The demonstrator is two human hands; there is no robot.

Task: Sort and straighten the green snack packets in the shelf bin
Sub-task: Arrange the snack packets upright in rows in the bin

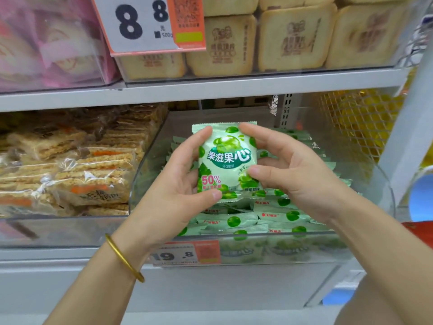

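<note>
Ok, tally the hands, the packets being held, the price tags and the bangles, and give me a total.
Hands: 2, left hand and right hand
Held green packet: 1
Price tags: 2, upper price tag and lower price tag
Gold bangle: 1
Total: 6

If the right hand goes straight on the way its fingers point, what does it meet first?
The right hand holds the green packet. Going on, left and slightly up, its forefinger would probably meet the left hand at the packet's top edge; depth is unclear.
</note>
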